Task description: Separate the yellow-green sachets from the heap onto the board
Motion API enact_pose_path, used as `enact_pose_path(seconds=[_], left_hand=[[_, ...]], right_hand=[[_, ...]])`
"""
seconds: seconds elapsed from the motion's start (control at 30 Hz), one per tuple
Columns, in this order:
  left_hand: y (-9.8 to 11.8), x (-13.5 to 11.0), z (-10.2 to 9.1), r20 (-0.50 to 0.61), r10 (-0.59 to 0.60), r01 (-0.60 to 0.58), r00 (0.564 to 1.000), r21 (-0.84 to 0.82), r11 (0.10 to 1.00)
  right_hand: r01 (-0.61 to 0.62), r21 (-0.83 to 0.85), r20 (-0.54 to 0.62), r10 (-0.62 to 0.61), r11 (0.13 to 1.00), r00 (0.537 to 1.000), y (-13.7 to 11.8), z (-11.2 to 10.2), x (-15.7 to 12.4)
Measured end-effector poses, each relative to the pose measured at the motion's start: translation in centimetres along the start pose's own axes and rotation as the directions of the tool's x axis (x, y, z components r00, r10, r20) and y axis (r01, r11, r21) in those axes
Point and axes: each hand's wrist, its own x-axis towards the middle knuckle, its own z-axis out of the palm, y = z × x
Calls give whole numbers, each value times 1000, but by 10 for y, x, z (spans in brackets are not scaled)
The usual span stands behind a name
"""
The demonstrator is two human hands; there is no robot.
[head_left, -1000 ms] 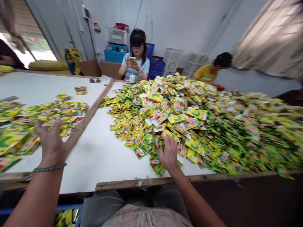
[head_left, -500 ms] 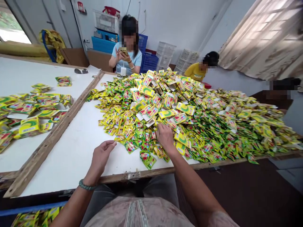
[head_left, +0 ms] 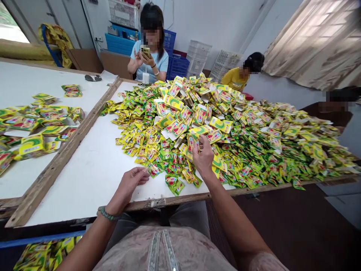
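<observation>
My right hand (head_left: 203,156) grips a small yellow carton (head_left: 193,143) with red pictures on it, holding it upright at the near slope of the heap. Loosely curled, my left hand (head_left: 134,182) is over the white tabletop with nothing visible in its fingers. Its fingertips come close to a green sachet (head_left: 155,169) at the heap's edge; whether they touch it I cannot tell. Green and yellow sachets (head_left: 173,184) lie between my two hands. More flat yellow cartons (head_left: 221,124) are piled on top of the sachets.
A wooden strip (head_left: 70,146) divides the white table (head_left: 96,162). Filled yellow boxes (head_left: 32,145) lie left of it, with sunglasses (head_left: 93,78) farther back. Opposite, a person (head_left: 152,56) holds a phone; two others sit right. Below left is a blue-rimmed container (head_left: 42,241) of packets.
My right hand has lifted a yellow carton from the heap and turned it upright. My left hand has moved right, closer to the sachets. The camera view has tilted slightly down.
</observation>
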Motion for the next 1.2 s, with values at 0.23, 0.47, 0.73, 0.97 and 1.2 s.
enact_pose_path(seconds=[0.23,0.47,0.73,0.97,1.2], left_hand=[[-8,-8,38,247,21,91,969,-432,897],[3,10,-14,-180,86,-91,980,-19,996],[39,14,-34,208,217,-295,954,510,808],[-17,8,-5,204,192,-261,960,406,876],[-14,2,-28,119,238,-262,964,262,929]], right_hand=[[-453,591,423,222,667,879,-67,10,-86],[43,26,534,-50,999,844,-7,-12,-90],[205,-43,558,-147,978,817,5,26,-82],[-493,259,526,307,830,793,-6,25,-73],[-626,502,667,193,598,719,-35,34,-72]])
